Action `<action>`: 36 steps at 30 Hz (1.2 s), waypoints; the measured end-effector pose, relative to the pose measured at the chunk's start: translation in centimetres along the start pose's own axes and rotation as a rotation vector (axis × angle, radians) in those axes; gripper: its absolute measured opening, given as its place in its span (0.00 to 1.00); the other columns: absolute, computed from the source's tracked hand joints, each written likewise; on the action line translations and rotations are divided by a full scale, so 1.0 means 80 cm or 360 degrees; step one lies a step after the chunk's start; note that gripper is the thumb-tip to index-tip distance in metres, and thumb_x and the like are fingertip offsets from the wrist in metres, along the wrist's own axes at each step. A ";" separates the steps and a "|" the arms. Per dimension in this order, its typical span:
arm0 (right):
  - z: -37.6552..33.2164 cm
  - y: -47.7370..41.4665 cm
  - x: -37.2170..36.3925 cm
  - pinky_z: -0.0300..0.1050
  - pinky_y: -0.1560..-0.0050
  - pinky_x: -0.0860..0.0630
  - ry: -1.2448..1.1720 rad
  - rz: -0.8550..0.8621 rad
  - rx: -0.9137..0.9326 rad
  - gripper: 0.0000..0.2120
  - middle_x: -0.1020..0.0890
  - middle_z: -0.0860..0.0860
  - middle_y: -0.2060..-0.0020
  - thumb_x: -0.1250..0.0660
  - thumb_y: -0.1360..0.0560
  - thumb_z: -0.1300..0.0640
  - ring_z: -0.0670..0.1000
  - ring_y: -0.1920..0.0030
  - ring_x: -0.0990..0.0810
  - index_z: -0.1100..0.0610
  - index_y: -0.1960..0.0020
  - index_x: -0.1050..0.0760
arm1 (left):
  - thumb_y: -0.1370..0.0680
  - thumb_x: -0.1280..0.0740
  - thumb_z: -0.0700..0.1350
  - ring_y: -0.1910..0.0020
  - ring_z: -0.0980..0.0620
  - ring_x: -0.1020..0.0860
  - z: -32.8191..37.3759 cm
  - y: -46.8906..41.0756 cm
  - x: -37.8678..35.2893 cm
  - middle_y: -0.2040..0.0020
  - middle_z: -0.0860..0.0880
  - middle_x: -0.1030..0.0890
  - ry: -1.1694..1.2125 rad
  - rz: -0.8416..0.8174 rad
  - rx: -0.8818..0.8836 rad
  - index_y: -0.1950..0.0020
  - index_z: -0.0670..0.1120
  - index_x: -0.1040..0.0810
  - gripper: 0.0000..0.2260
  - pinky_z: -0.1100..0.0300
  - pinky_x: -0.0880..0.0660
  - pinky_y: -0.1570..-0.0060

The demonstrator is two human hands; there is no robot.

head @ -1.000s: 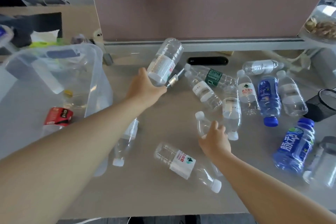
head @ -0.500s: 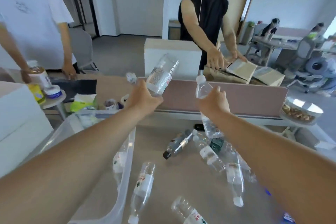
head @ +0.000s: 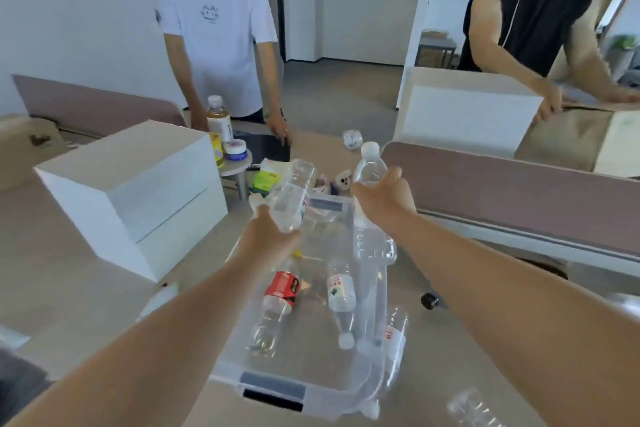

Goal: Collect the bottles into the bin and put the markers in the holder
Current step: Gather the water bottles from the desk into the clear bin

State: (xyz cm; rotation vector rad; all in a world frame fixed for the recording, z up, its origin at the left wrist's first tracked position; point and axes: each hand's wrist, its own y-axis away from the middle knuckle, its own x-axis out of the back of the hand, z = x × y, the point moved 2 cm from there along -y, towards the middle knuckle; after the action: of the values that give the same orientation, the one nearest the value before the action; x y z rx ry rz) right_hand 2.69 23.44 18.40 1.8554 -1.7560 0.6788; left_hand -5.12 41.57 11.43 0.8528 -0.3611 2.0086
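- Over the clear bin (head: 277, 388): left hand (head: 268, 236) wrapped round a clear bottle (head: 291, 199), tilted; right hand (head: 384, 199) wrapped round a capped bottle (head: 370, 168), upright
- Handling, my read: empty thin plastic; light, crushes easily, slick; take mid-body, not the cap
- Count: two bottles in hands; two lying in the bin, a red-label bottle (head: 278, 298) and a white-label bottle (head: 341, 295); more just outside the right wall, number unclear; markers and holder not visible
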 end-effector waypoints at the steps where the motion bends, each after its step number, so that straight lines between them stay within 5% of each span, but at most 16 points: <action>1: 0.005 0.002 -0.023 0.47 0.57 0.28 0.0020 -0.0042 -0.0024 0.26 0.25 0.57 0.42 0.38 0.27 0.48 0.58 0.47 0.22 0.61 0.34 0.38 | 0.30 0.28 0.53 0.61 0.51 0.24 -0.021 0.002 -0.008 0.46 0.46 0.23 -0.0045 -0.0034 0.0035 0.30 0.45 0.37 0.33 0.59 0.28 0.65; 6: 0.049 0.017 -0.118 0.43 0.69 0.30 -0.0003 -0.0248 -0.0209 0.32 0.27 0.49 0.60 0.37 0.27 0.50 0.49 0.64 0.24 0.60 0.27 0.43 | 0.32 0.28 0.57 0.42 0.43 0.25 -0.099 0.010 -0.067 0.40 0.43 0.27 -0.0438 -0.0244 0.0211 0.34 0.43 0.31 0.32 0.51 0.25 0.44; 10: 0.093 0.033 -0.157 0.43 0.71 0.32 0.0084 -0.0325 -0.0361 0.27 0.27 0.51 0.60 0.35 0.28 0.49 0.52 0.63 0.25 0.60 0.35 0.39 | 0.34 0.26 0.62 0.43 0.45 0.22 -0.131 0.027 -0.103 0.39 0.44 0.24 -0.0714 -0.0571 0.0242 0.29 0.44 0.34 0.40 0.58 0.25 0.49; 13: 0.108 0.027 -0.159 0.42 0.72 0.35 0.0136 -0.0304 -0.0395 0.26 0.24 0.55 0.50 0.35 0.28 0.48 0.55 0.60 0.24 0.60 0.36 0.37 | 0.36 0.26 0.65 0.47 0.48 0.20 -0.135 0.025 -0.110 0.43 0.46 0.21 -0.0792 -0.0729 0.0302 0.33 0.43 0.30 0.39 0.59 0.23 0.49; 17: 0.106 0.008 -0.154 0.43 0.71 0.36 0.0154 -0.0247 -0.0486 0.29 0.24 0.56 0.51 0.36 0.26 0.47 0.51 0.64 0.26 0.61 0.33 0.40 | 0.31 0.33 0.66 0.49 0.46 0.21 -0.119 0.010 -0.090 0.46 0.45 0.22 -0.0540 -0.0655 0.0352 0.37 0.42 0.28 0.34 0.56 0.23 0.50; 21: 0.098 0.007 -0.163 0.42 0.70 0.32 0.0313 -0.0289 -0.0506 0.31 0.26 0.58 0.40 0.35 0.26 0.48 0.53 0.59 0.23 0.61 0.30 0.41 | 0.21 0.39 0.55 0.41 0.42 0.25 -0.099 -0.009 -0.045 0.39 0.41 0.26 -0.0309 -0.0421 0.0252 0.33 0.41 0.33 0.23 0.54 0.28 0.47; 26: 0.121 0.043 -0.201 0.40 0.72 0.33 0.0449 -0.0500 -0.0574 0.33 0.24 0.57 0.40 0.33 0.26 0.53 0.54 0.54 0.22 0.62 0.27 0.44 | 0.19 0.42 0.52 0.43 0.45 0.25 -0.089 -0.001 -0.015 0.37 0.43 0.25 -0.0194 -0.0400 0.0050 0.30 0.41 0.33 0.22 0.57 0.30 0.48; 29: 0.139 0.064 -0.215 0.41 0.65 0.27 0.0503 -0.0609 -0.0623 0.33 0.24 0.58 0.42 0.33 0.26 0.53 0.54 0.54 0.21 0.63 0.27 0.42 | 0.19 0.42 0.52 0.44 0.45 0.24 -0.088 0.007 -0.011 0.38 0.42 0.24 -0.0227 -0.0408 -0.0004 0.31 0.42 0.33 0.21 0.56 0.30 0.48; 36: 0.088 0.052 -0.129 0.48 0.55 0.25 0.0477 -0.0349 -0.0223 0.21 0.28 0.58 0.37 0.41 0.21 0.58 0.57 0.48 0.24 0.61 0.30 0.37 | 0.20 0.39 0.47 0.42 0.44 0.25 -0.039 0.010 -0.018 0.37 0.43 0.25 -0.0196 -0.0502 -0.0077 0.31 0.42 0.33 0.19 0.57 0.29 0.49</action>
State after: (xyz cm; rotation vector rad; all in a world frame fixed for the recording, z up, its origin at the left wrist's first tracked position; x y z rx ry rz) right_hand -1.78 26.38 6.34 1.7175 -1.3524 0.6884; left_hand -6.61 41.93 8.25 0.9430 -0.3211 1.6558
